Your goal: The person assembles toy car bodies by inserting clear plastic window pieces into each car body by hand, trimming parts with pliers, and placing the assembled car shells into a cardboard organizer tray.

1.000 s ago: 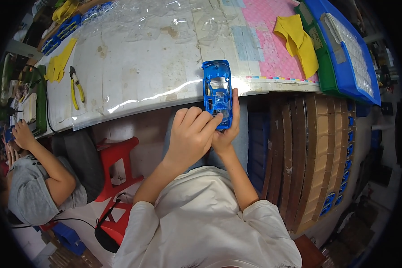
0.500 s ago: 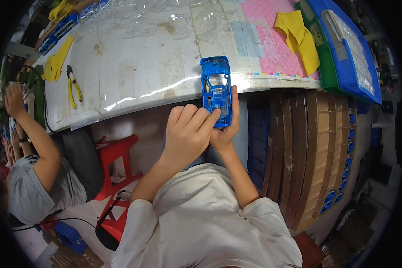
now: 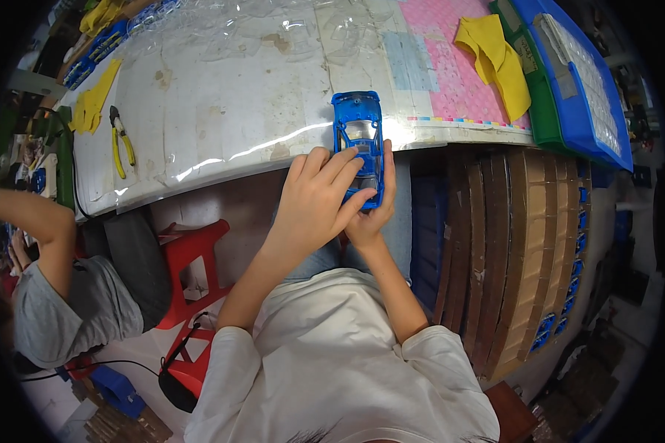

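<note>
A blue toy car body (image 3: 357, 108) with clear window pieces in its openings is held lengthwise at the table's front edge. From below and along its right side, my right hand (image 3: 371, 223) grips it, with one finger stretched up beside the body. My left hand (image 3: 308, 198) lies over its left side, fingertips on the roof area and thumb on the nearer end. Those fingers hide part of the body's left side.
The white table (image 3: 192, 118) bears clear plastic pieces (image 3: 295, 33), yellow-handled pliers (image 3: 118, 148) and yellow cloths (image 3: 495, 63). Blue bins (image 3: 584, 88) stand at right. Stacked brown trays (image 3: 521, 251) are below. A person in grey (image 3: 77, 310) sits left, near red stools (image 3: 192, 273).
My left fingertips have shifted from a pinch at the car body's near end to a wider spread, fingers farther up the roof. The person at left has moved an arm.
</note>
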A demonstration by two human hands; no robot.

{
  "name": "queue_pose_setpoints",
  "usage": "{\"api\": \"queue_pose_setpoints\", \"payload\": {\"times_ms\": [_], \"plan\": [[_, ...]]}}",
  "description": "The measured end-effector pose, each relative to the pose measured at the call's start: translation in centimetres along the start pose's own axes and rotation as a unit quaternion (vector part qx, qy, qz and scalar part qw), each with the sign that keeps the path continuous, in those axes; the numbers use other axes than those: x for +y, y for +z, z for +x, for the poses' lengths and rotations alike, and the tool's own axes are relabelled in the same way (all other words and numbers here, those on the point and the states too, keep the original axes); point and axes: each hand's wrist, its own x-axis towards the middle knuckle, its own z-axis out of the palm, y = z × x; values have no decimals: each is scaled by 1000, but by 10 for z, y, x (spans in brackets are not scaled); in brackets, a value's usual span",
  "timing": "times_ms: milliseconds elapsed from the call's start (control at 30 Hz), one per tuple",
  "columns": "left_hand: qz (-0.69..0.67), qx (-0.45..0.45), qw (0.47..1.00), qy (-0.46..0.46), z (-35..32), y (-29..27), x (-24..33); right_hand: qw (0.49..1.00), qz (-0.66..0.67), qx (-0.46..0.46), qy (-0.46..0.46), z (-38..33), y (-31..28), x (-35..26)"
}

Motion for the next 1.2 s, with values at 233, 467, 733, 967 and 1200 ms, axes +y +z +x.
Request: {"api": "queue_pose_setpoints", "payload": {"times_ms": [233, 467, 733, 967, 1200], "plan": [[-79, 223, 962, -136, 12, 8, -7, 1000, -11, -22, -20, 3, 0, -5], [-431, 45, 843, -318, 19, -10, -2, 996, 41, -44, -66, 7, -5, -26], [-429, 179, 836, -290, 10, -12, 8, 957, 219, -139, 132, 38, -38, -69], [-374, 210, 872, -238, 10, -6, 23, 903, 180, -203, 333, 78, -39, -94], [-313, 144, 908, -237, 6, -14, 25, 934, 96, -177, 294, 81, -36, -95]]}}
